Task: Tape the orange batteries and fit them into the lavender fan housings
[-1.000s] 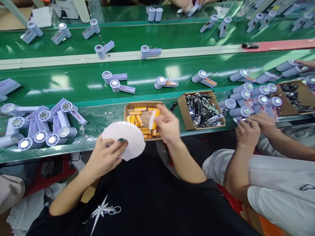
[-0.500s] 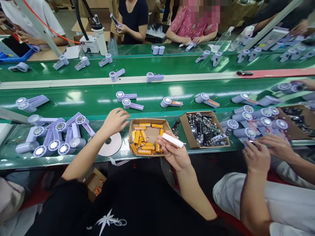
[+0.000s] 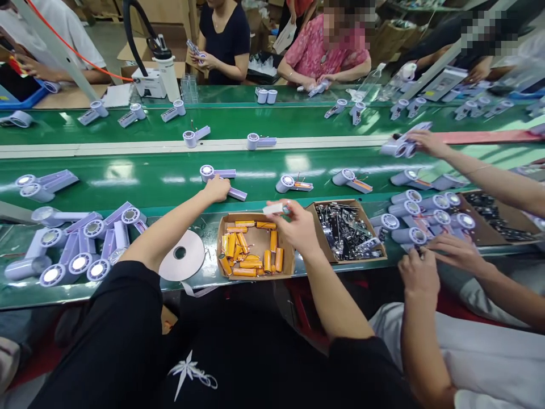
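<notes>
My left hand (image 3: 216, 189) is closed over the round head of a lavender handheld fan (image 3: 237, 194), whose open handle sticks out to the right on the green belt. Just behind it lies another fan (image 3: 225, 173). Above the battery box my right hand (image 3: 298, 226) pinches a battery with a white strip on it (image 3: 275, 209); most of its body is hidden by the fingers. Orange batteries (image 3: 242, 244) lie loose in the cardboard box (image 3: 257, 277). Left of the box, a roll of white tape (image 3: 191, 255) lies flat, its loose end over the table edge.
Several fan housings (image 3: 80, 261) crowd the left bench. A box of circuit boards (image 3: 347, 233) stands right of the batteries. A co-worker's hands (image 3: 426, 270) work at the right, and another person's arm (image 3: 464, 167) reaches over the belt with fans.
The tape roll was in my left hand and now lies on the bench. My left hand has moved out to the fan on the belt. My right hand has turned the battery over the box.
</notes>
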The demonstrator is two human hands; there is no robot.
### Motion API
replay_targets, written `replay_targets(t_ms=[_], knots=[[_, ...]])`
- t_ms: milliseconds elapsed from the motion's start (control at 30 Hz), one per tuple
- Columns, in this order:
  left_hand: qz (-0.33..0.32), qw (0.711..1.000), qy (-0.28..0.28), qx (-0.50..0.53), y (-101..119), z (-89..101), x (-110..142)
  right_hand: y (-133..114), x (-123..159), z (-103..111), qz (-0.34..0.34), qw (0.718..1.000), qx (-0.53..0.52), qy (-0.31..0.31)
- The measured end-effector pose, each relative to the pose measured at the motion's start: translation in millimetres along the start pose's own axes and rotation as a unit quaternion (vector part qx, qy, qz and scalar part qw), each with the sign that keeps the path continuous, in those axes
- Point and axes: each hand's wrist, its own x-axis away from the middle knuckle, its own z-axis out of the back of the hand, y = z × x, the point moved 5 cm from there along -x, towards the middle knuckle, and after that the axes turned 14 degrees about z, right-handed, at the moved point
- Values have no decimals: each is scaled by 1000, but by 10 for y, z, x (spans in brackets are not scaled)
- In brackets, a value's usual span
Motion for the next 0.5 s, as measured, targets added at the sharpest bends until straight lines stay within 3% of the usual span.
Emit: replay_targets(t_ms=[100, 233, 400, 500], knots=[[2, 1000, -27, 9, 14, 42, -136, 263, -464, -283, 36, 998, -4, -54], [0, 999, -41, 31, -20, 104, -187, 743, -796, -610, 0, 992, -16, -122], [19, 998, -25, 62, 5, 125, -193, 1097, -921, -819, 6, 975, 106, -194], [34, 996, -21, 73, 48, 113, -211, 1135, -989, -890, 27, 931, 242, -273]])
